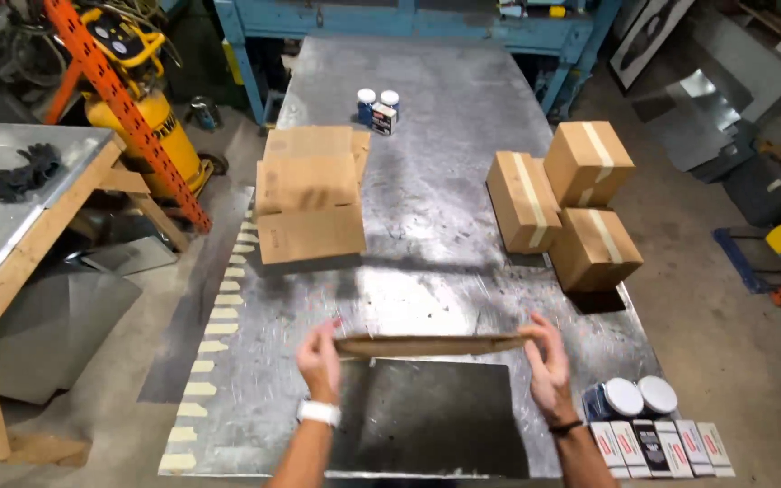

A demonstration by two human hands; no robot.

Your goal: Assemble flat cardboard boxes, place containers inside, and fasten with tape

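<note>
Flattened brown cardboard box held edge-on between two bare hands over a metal tabletop.

The flattened brown cardboard box hangs level above the near part of the galvanised sheet-metal tabletop, casting a dark square shadow below. The left hand has its grip clamped on the left end, the right hand clamped on the right end. Farther left lies a stack of flat brown cardboard boxes; farther right stand three taped brown cartons. At the near right corner sit two white-lidded blue jars beside a row of small printed packets. Two more white-capped jars stand at the far end.
</note>
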